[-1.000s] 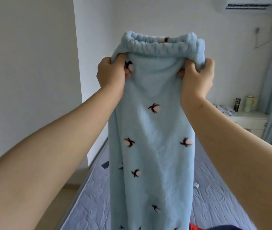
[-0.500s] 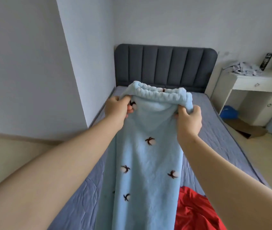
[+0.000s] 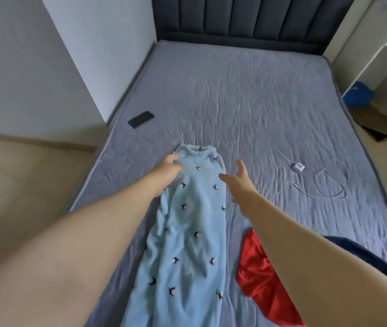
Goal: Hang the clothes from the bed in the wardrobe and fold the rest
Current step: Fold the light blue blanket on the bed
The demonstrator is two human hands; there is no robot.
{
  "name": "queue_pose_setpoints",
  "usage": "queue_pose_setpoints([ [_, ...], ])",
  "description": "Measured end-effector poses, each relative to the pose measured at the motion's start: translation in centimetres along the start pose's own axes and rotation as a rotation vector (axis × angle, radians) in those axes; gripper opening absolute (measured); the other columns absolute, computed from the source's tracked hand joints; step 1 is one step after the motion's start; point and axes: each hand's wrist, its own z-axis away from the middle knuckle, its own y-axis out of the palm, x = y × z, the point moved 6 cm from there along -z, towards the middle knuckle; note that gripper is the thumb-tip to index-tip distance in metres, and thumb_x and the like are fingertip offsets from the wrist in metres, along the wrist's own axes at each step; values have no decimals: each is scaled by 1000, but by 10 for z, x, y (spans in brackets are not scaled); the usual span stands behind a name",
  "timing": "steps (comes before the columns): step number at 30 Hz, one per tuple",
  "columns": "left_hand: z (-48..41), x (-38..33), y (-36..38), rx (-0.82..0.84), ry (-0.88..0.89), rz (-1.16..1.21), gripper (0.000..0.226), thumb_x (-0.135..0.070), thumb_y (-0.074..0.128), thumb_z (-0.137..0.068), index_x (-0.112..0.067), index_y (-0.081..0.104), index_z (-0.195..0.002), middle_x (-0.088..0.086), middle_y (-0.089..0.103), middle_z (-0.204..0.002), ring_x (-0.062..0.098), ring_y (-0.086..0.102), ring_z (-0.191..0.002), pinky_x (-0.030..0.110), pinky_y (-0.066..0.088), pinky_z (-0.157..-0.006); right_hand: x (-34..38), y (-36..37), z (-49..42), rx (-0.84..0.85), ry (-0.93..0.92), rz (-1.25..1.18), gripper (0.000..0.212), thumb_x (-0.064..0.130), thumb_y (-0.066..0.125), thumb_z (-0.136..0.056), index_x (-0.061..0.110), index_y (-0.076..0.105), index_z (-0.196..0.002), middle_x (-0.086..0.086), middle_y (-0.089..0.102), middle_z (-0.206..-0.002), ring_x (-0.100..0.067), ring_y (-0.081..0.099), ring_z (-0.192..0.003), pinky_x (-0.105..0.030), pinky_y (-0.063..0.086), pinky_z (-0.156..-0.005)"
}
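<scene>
Light blue fleece pants [image 3: 187, 232] with small dark flower prints lie stretched lengthwise on the grey quilted bed [image 3: 246, 102], elastic waistband toward the headboard. My left hand [image 3: 170, 171] grips the fabric at the waistband's left side, fingers curled. My right hand [image 3: 239, 182] hovers just right of the waistband with fingers spread, holding nothing. A red garment [image 3: 258, 279] lies crumpled to the right of the pants, partly under my right forearm. A dark blue garment [image 3: 353, 249] shows at the right edge.
A black phone [image 3: 141, 119] lies near the bed's left edge. A white charger [image 3: 298, 166] and its cable [image 3: 331, 185] lie on the right. A dark headboard [image 3: 246, 17] is at the far end. A white desk [image 3: 376, 43], blue bag [image 3: 359, 94] and cardboard box [image 3: 386, 128] stand right of the bed.
The pants went from being held up by the waistband to lying flat on the bed. My right hand let go and opened. My view tilted down.
</scene>
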Motion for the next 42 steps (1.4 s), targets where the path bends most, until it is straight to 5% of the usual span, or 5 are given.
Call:
queue_pose_setpoints([
  [14,85,348,36,100,-355,-190,18,-10,45,-92,-21,55,-83,3,60,-92,9,58,-62,17,41,-50,-315,112,117,-10,581,55,38,16,50,-91,22,44,-129,-1,47,-69,-14,42,-57,-26,37,-59],
  [20,112,466,65,232,-425,-304,42,-18,57,-90,-11,46,-130,4,50,-134,21,48,-121,24,36,-91,-425,143,162,-55,684,199,47,13,54,-87,19,43,-132,-5,52,-114,-19,55,-77,-28,46,-69],
  [25,132,499,95,238,-536,-84,62,-23,71,-80,-19,38,-132,-1,51,-121,10,52,-97,24,43,-78,-475,125,161,-210,716,325,83,26,65,-76,29,18,-144,-4,27,-147,-33,37,-128,-50,32,-105],
  [31,161,498,98,161,-591,44,26,-29,70,-70,-16,64,-92,-3,64,-76,13,61,-72,22,49,-60,-489,124,183,-85,727,159,32,22,70,-78,13,51,-101,-2,57,-82,-15,54,-69,-26,40,-56],
  [42,147,487,34,199,-457,-93,9,-33,60,-88,-26,54,-89,0,62,-75,4,57,-45,18,40,-38,-468,176,201,262,781,-37,23,27,69,-82,21,50,-94,1,63,-74,-9,48,-44,-20,33,-44],
])
